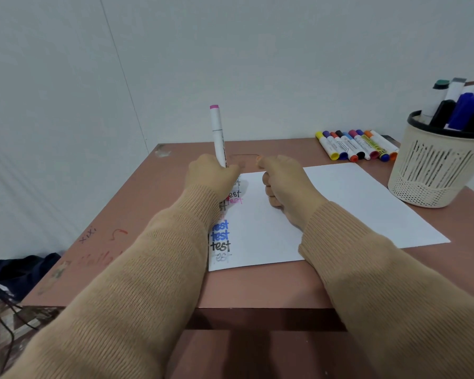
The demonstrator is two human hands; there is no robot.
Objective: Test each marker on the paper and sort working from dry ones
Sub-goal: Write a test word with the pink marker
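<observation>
Pink-capped marker being tried on the paper, near the top of a column of "test" words.

The left hand (212,173) is wrapped round the lower barrel of the pink-capped marker (218,132), which stands almost upright with its tip hidden behind the fingers, over the upper left corner of the paper (353,203). The right hand (285,184) rests on the sheet just beside it, fingers curled into a fist; it may be holding the cap, but I cannot tell. The test words (220,236) run down the left edge in black, blue and pink, the lowest faint. A row of markers (356,146) lies on the worktop (137,214) beyond the paper, and more stand in a cream basket (433,170) on the right. The step looks like writing or judging this marker's mark; next it needs recapping and placing with the right group.
</observation>
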